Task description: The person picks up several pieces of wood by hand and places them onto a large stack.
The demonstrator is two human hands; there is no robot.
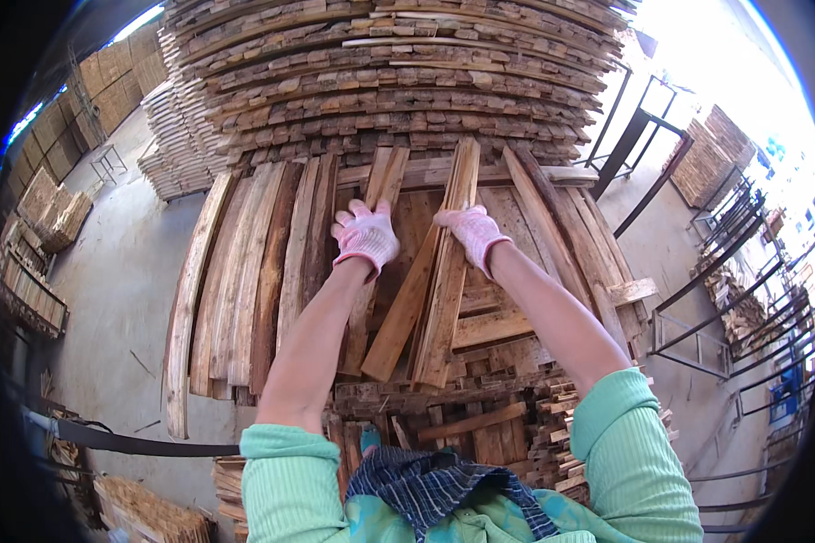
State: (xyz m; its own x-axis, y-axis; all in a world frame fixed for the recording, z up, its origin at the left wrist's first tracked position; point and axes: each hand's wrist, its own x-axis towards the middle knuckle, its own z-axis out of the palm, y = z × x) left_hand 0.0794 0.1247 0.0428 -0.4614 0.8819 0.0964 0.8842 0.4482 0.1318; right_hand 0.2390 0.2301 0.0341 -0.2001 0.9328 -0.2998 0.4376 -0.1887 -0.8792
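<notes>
While left hand (pixel 365 235) rests flat, right hand (pixel 473 233) fingers grip plank (pixel 445 271), lengthwise, pointing away.

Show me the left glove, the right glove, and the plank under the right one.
left glove (pixel 366 233), head view, back of the hand
right glove (pixel 472 231), head view, back of the hand
plank (pixel 444 308), head view, middle of its length below the glove
</notes>
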